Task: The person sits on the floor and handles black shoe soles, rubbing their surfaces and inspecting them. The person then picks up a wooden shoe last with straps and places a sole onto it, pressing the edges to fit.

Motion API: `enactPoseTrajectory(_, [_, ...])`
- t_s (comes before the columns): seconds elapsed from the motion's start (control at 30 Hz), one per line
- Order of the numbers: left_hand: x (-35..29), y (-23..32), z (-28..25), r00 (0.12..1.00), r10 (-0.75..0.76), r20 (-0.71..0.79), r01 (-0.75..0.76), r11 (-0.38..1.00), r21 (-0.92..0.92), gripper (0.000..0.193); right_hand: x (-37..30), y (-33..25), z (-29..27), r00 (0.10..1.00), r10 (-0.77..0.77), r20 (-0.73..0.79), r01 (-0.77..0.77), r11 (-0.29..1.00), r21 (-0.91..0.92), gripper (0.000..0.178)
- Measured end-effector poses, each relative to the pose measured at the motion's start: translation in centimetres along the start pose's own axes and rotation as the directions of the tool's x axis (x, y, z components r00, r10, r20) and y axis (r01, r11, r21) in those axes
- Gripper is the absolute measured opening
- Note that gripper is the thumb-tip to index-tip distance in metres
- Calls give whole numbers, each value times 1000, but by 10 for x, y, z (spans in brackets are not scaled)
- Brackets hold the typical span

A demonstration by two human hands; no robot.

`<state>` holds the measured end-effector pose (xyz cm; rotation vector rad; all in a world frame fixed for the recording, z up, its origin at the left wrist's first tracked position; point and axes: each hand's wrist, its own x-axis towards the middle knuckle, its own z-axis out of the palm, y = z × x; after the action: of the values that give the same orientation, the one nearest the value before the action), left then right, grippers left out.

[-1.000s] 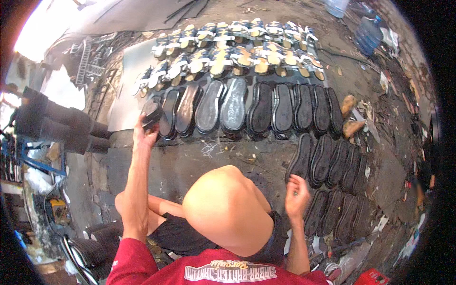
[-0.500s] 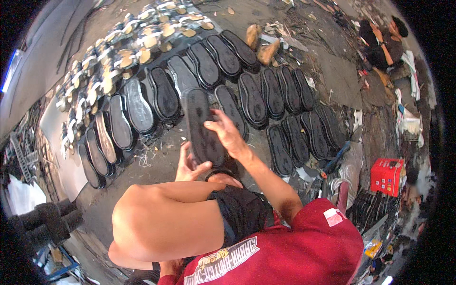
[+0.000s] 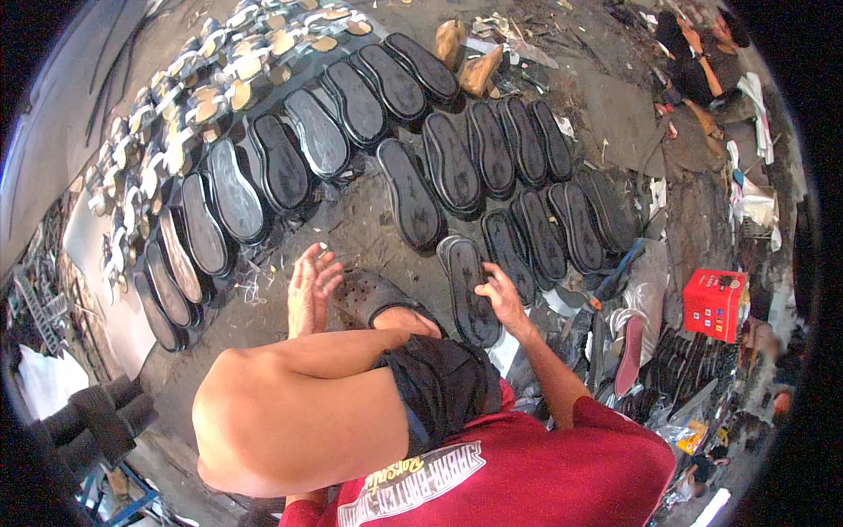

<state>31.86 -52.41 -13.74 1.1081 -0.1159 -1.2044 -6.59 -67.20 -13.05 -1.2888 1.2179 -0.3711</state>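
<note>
A black shoe sole (image 3: pixel 471 299) is held at its right edge by my right hand (image 3: pixel 507 301), with the thumb over its top face. It is low in front of me, close to the near end of a row of black soles (image 3: pixel 507 250); I cannot tell whether it touches the ground. My left hand (image 3: pixel 309 288) is raised with its fingers apart and nothing in them, left of my foot in a dark clog (image 3: pixel 362 294). More black soles (image 3: pixel 408 193) lie in slanting rows ahead of both hands, several of them in stacked pairs.
Pale shoe uppers (image 3: pixel 206 97) lie massed at the far left. Two brown lumps (image 3: pixel 479 70) sit beyond the soles. At the right are a red box (image 3: pixel 716 305) and scattered scraps. Another person (image 3: pixel 702 61) sits at the far right.
The sole has gone from between both hands to the right, nearer the ground, in my right hand. My left hand has let go and moved left.
</note>
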Motion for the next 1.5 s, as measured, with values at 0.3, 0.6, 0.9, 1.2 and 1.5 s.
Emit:
enactPoseTrajectory(0.3, [-33,45,-64,974,33,-224,-59,992,-109,76,-2,47,3,996,37,-76,-48,988,-145,65])
enactPoseTrajectory(0.6, [-89,65,-86,913,-114,-392,-107,859,-500,77,-20,-16,27,863,-506,-10,348,608,-713,69])
enactPoseTrajectory(0.9, [-130,148,3,863,491,-117,-371,460,-806,70,15,-94,68,797,-604,-23,490,668,-560,48])
enactPoseTrajectory(1.2, [-58,79,52,904,368,-220,-426,709,-562,84,63,-230,284,269,-742,614,887,439,142,85])
enactPoseTrajectory(1.5, [-54,7,99,894,388,-224,-447,742,-500,93,49,-251,176,443,-405,800,551,827,113,80])
